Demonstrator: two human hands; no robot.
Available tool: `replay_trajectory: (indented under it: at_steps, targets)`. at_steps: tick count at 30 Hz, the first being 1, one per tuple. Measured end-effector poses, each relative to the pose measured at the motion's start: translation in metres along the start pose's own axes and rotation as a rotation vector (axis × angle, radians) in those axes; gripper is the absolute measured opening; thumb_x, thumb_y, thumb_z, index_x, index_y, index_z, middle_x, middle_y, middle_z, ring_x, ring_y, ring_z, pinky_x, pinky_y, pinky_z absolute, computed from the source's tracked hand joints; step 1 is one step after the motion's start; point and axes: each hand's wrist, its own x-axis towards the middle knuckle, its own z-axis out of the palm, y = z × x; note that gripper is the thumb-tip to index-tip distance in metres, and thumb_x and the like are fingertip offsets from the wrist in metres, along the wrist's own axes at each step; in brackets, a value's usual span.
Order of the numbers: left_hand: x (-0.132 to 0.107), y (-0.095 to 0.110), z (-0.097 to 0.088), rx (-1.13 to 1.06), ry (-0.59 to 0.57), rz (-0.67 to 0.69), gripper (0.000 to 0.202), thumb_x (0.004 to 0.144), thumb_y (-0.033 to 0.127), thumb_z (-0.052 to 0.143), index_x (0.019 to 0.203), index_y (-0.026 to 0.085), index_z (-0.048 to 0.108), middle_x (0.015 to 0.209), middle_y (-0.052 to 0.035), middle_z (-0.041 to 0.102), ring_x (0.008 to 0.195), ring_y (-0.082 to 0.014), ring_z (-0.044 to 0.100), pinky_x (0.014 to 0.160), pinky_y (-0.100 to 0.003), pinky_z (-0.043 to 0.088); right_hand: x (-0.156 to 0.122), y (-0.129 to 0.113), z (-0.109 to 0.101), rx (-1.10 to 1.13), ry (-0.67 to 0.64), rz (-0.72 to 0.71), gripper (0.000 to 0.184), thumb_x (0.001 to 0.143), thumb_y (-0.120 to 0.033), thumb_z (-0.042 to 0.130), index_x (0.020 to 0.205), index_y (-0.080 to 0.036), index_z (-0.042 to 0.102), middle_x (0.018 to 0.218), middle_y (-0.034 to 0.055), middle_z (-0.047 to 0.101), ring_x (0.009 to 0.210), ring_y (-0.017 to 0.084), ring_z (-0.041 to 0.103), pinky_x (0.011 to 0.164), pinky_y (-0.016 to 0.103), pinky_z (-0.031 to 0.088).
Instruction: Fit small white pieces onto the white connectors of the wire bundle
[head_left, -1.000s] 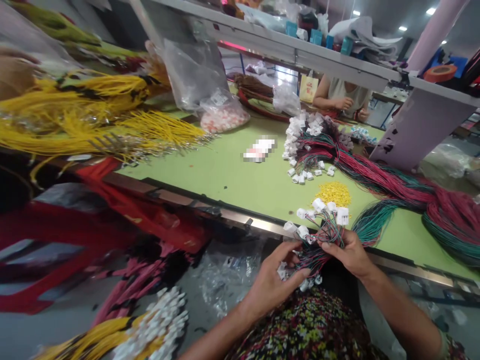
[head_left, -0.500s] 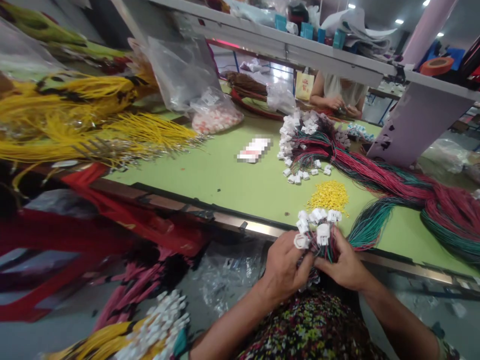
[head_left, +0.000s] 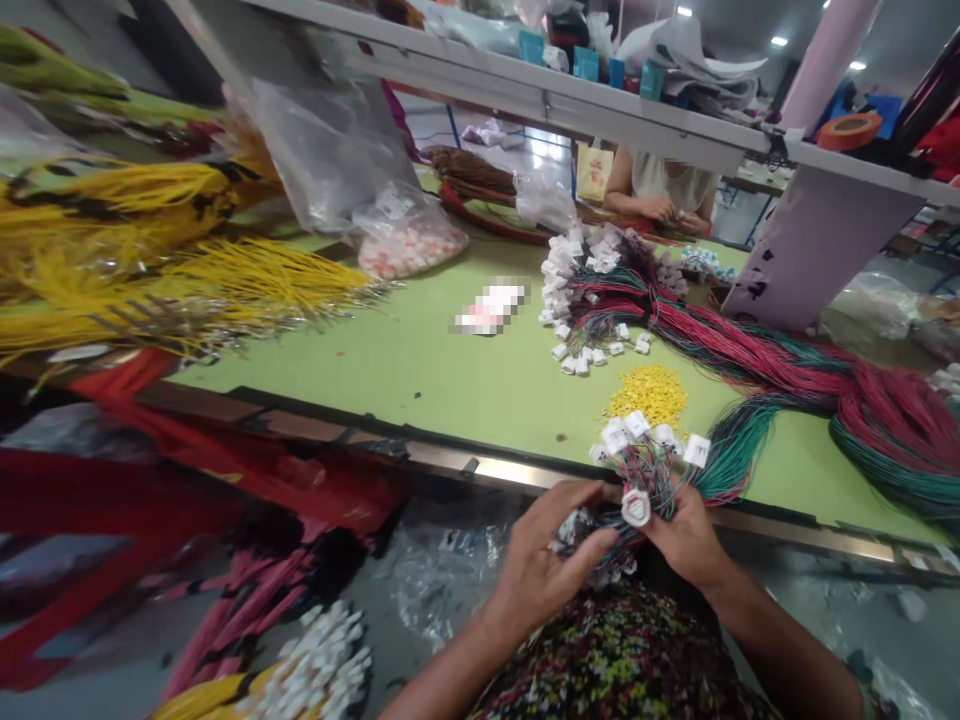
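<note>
Over the near edge of the table, my left hand (head_left: 544, 560) curls round a thin bundle of dark wires, with some white connectors showing between thumb and fingers. My right hand (head_left: 690, 530) grips the same wire harnesses (head_left: 646, 470) from the right, its fingers partly hidden behind them. White plastic connectors (head_left: 616, 435) fan out from the wire ends above both hands. One connector (head_left: 636, 507) faces me between the two thumbs. Just beyond lies a pile of small yellow pieces (head_left: 649, 392) on the green tabletop (head_left: 390, 370).
A large bundle of red and green wires (head_left: 757, 350) with white connectors lies to the right. Yellow cables (head_left: 262, 275) and a bag of orange-and-white parts (head_left: 409, 240) are at left. A shelf (head_left: 525, 85) spans the back; another person (head_left: 664, 195) sits beyond it.
My left hand has slid down and left along the wires, its thumb and fingers wider apart. The connectors have spread out, and one now hangs between the hands. The view has shifted slightly.
</note>
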Motion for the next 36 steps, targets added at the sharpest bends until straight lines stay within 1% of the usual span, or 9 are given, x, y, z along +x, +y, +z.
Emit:
replay_trajectory:
  at_steps: [5,9,13,16,20,24,28,31,36]
  targets:
    - [0.011,0.003,0.015,-0.288,-0.246,-0.147,0.059,0.084,0.058,0.070,0.131,0.022,0.065,0.130,-0.0172,0.068,0.122,-0.0388,0.061,0.102,-0.058,0.049,-0.009,-0.013,-0.003,-0.411,-0.062,-0.200,0.034,0.098,-0.034,0.056,0.129,-0.022,0.062,0.118,0.0106,0.073,0.108,0.027,0.067,0.102,0.044,0.051]
    - [0.022,0.011,0.025,-0.641,-0.328,-0.338,0.066,0.078,0.067,0.072,0.128,0.023,0.068,0.121,-0.0165,0.073,0.115,-0.0391,0.066,0.099,-0.056,0.052,-0.010,-0.037,-0.011,-0.946,-0.127,-0.363,0.030,0.093,-0.027,0.056,0.120,-0.019,0.067,0.110,0.0155,0.073,0.101,0.033,0.065,0.096,0.053,0.047]
    - [0.030,0.017,0.032,-0.795,-0.318,-0.375,0.054,0.079,0.059,0.077,0.120,0.025,0.070,0.113,-0.0154,0.075,0.115,-0.0373,0.067,0.097,-0.054,0.055,-0.012,-0.060,-0.023,-1.231,-0.154,-0.420,0.029,0.085,-0.023,0.066,0.111,-0.012,0.071,0.092,0.0164,0.075,0.083,0.031,0.067,0.077,0.046,0.048]
    - [0.036,0.019,0.036,-0.835,-0.276,-0.390,0.054,0.081,0.048,0.080,0.126,0.022,0.066,0.119,-0.0164,0.074,0.118,-0.0364,0.067,0.103,-0.056,0.052,-0.015,-0.075,-0.033,-1.179,-0.163,-0.474,0.037,0.086,-0.033,0.074,0.119,-0.017,0.070,0.103,0.0137,0.077,0.090,0.031,0.069,0.076,0.042,0.048]
    - [0.049,0.022,0.034,-1.017,-0.180,-0.564,0.040,0.079,0.038,0.083,0.114,0.021,0.071,0.101,-0.0112,0.079,0.098,-0.0300,0.074,0.096,-0.049,0.056,-0.015,-0.080,-0.041,-0.916,-0.079,-0.503,0.035,0.089,-0.043,0.075,0.119,-0.025,0.072,0.108,0.0081,0.078,0.098,0.028,0.070,0.083,0.041,0.053]
    - [0.063,0.026,0.032,-1.190,-0.068,-0.708,0.036,0.070,0.034,0.088,0.102,0.021,0.075,0.093,-0.0073,0.077,0.083,-0.0238,0.073,0.081,-0.040,0.058,-0.007,-0.064,-0.037,-0.552,0.175,-0.337,0.024,0.100,-0.036,0.060,0.118,-0.026,0.072,0.110,0.0071,0.076,0.104,0.024,0.069,0.090,0.038,0.055]
    - [0.065,0.025,0.035,-1.025,-0.109,-0.703,0.024,0.083,0.041,0.076,0.079,0.018,0.075,0.055,0.0006,0.059,0.050,-0.0127,0.052,0.060,-0.031,0.050,-0.001,-0.046,-0.030,-0.322,0.242,-0.206,0.027,0.103,-0.039,0.053,0.111,-0.022,0.072,0.092,0.0055,0.073,0.080,0.018,0.067,0.074,0.029,0.056]
    - [0.059,0.024,0.037,-0.976,-0.064,-0.714,0.027,0.084,0.046,0.076,0.086,0.020,0.078,0.065,-0.0026,0.065,0.060,-0.0163,0.058,0.062,-0.032,0.052,-0.002,-0.039,-0.027,-0.278,0.139,-0.182,0.028,0.103,-0.040,0.051,0.107,-0.021,0.070,0.075,0.0011,0.065,0.064,0.014,0.059,0.063,0.026,0.051]
    - [0.051,0.025,0.039,-0.797,0.009,-0.654,0.029,0.089,0.044,0.073,0.109,0.025,0.080,0.079,-0.0053,0.071,0.077,-0.0212,0.066,0.072,-0.035,0.055,-0.009,-0.036,-0.021,-0.140,0.163,-0.175,0.024,0.099,-0.042,0.056,0.109,-0.023,0.067,0.087,0.0038,0.067,0.078,0.018,0.062,0.073,0.028,0.052]
